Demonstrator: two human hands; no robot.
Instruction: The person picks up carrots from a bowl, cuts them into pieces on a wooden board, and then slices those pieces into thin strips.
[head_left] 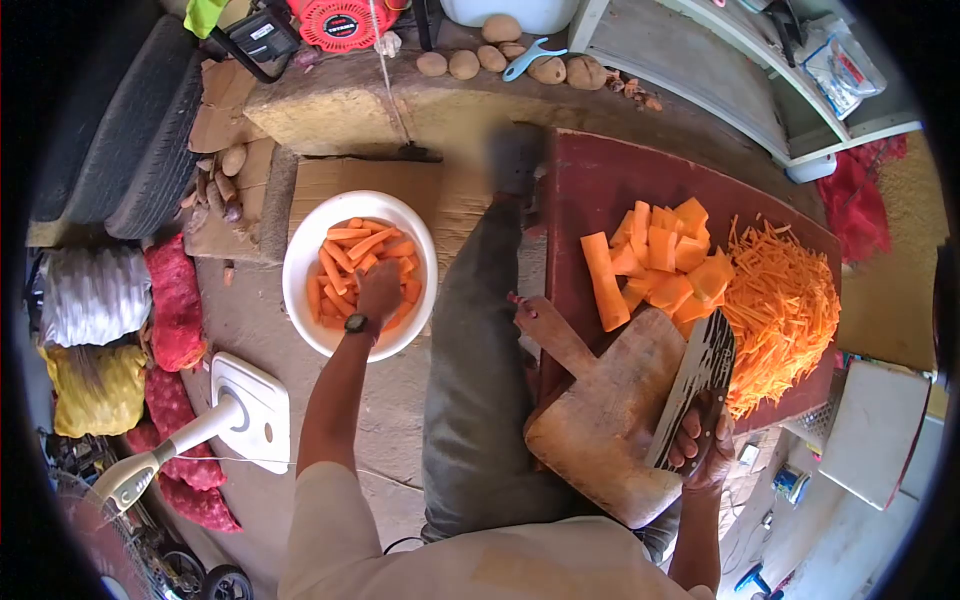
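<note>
My left hand, with a watch at the wrist, reaches into a white basin of peeled carrots. Its fingertips are down among them, so whether one is gripped cannot be made out. In my right hand is the dark handle of a broad knife, the hand closed round it. The blade, smeared with pale residue, lies over the right side of a worn wooden cutting board. Beyond the board are thick orange carrot slices. Right beside these rises a heap of carrot shreds.
The slices and shreds rest on a dark red tabletop. Potatoes and a light blue peeler lie on the ledge ahead. Red mesh sacks, tyres and a white pedestal base stand at left. A metal shelf is at upper right.
</note>
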